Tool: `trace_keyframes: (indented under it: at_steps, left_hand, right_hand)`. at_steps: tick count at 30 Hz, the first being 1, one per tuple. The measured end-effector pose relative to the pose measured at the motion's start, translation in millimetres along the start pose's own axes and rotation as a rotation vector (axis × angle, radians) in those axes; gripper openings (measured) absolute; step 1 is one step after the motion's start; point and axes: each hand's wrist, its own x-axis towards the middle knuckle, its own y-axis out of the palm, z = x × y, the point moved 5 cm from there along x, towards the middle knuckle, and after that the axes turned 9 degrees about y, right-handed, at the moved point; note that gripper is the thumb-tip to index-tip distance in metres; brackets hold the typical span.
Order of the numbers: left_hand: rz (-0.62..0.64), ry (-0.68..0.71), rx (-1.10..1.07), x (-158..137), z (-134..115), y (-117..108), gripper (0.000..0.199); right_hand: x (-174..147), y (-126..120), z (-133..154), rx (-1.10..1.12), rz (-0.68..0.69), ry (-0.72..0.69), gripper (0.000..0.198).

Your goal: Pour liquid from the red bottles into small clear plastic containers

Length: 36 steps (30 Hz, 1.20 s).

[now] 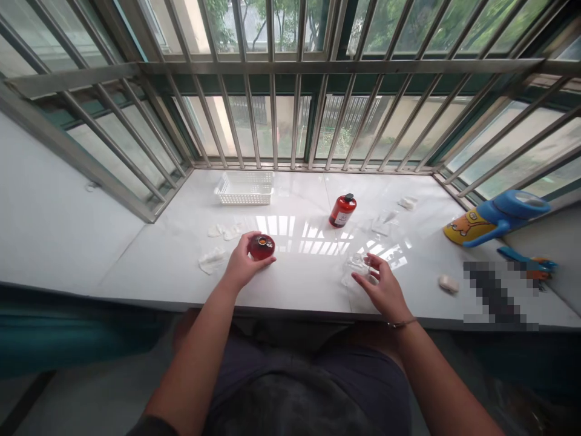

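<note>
My left hand (242, 259) is wrapped round a round dark-red bottle (263, 251) whose uncapped mouth faces up toward me. The bottle is at the left middle of the white counter. To the right, my right hand (384, 284) has its thumb and fingers around the side of a small clear bottle (356, 264). Its see-through outline blends into the counter, so its lower part is hard to make out. Behind and between the hands stands a second red bottle (342, 212) with a black cap and a pale label, touched by neither hand.
A white perforated basket (245, 197) stands at the back left. Crumpled white tissues (212, 261) lie left of my left hand. Clear plastic wrapping (384, 224) lies behind my right hand. A blue and yellow cup (494, 218) lies tilted at the right. Metal window bars (297, 121) border the counter's back.
</note>
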Motion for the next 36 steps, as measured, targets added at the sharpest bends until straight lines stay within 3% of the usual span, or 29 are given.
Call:
trace_keyframes:
  at_steps: [9,14,16,19,22,27,36]
  left_hand:
    - [0.034,-0.047,0.002,13,17,-7,0.074]
    - [0.106,0.021,-0.082,14,26,-17,0.092]
    - [0.051,0.03,0.065,20,34,-34,0.077]
    - [-0.076,-0.085,0.463,36,54,-68,0.053]
    - [-0.044,-0.155,0.632,57,73,-86,0.039]
    - [0.158,-0.126,0.809,79,89,-80,0.023]
    - [0.292,-0.078,0.98,93,92,-78,0.026]
  right_hand:
    - [-2,1,-23,-0.044,-0.06,0.036,0.094]
    - [-5,4,-28,-0.065,-0.092,0.047,0.098]
    - [-6,4,-28,-0.071,-0.104,0.037,0.098]
    - [-6,4,-30,-0.084,-0.109,0.049,0.098]
    - [-5,5,-32,-0.083,-0.116,0.051,0.099]
    - [-4,6,-31,-0.071,-0.126,0.018,0.097]
    - [-4,6,-31,-0.074,-0.128,0.01,0.096]
